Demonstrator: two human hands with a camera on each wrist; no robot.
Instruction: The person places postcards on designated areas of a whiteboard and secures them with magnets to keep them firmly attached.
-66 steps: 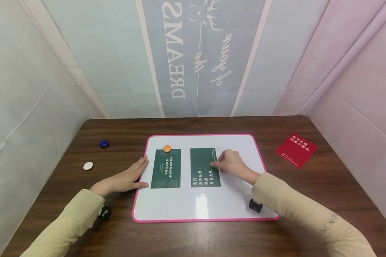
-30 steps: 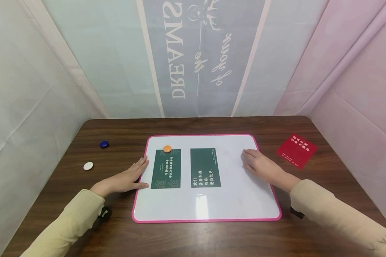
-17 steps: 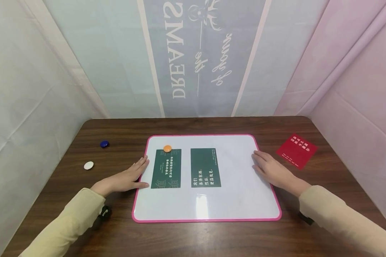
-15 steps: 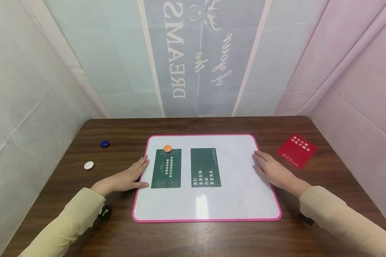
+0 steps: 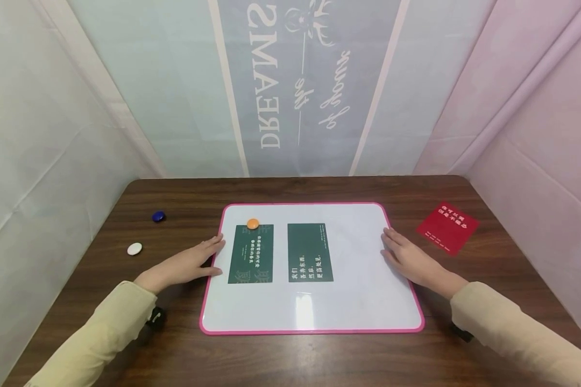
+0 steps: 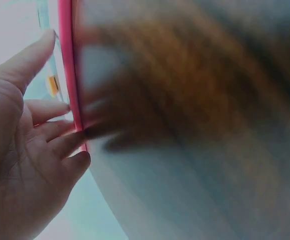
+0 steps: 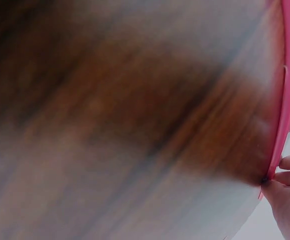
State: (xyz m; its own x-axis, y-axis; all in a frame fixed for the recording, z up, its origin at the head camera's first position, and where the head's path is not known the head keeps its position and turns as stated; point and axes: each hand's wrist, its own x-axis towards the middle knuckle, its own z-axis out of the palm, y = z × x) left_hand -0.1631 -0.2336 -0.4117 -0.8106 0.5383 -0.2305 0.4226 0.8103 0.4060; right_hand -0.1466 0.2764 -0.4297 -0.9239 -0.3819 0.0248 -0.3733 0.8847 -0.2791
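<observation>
A whiteboard (image 5: 358, 306) with a pink rim lies on the table in the head view. Two green cards with white characters lie on it: a left card (image 5: 242, 263) and a right card (image 5: 307, 242). An orange round magnet (image 5: 253, 223) sits at the left card's top edge. My left hand (image 5: 181, 264) rests at the board's left rim, fingers extended and thumb spread over the edge. At the right rim is my right hand (image 5: 416, 262), its fingertips over the edge. Both wrist views show fingers at the pink rim (image 6: 67, 55); neither hand holds a card or magnet.
On the brown table (image 5: 310, 360), a blue round magnet (image 5: 158, 216) and a white round magnet (image 5: 134, 248) lie left of the board. A red card (image 5: 447, 228) with white characters lies to its right. Cloth curtains (image 5: 174, 97) hang behind and at both sides.
My right hand has let go of the right green card and moved right to the board's right rim. The left hand has shifted slightly at the left rim. Cards and magnets stay put.
</observation>
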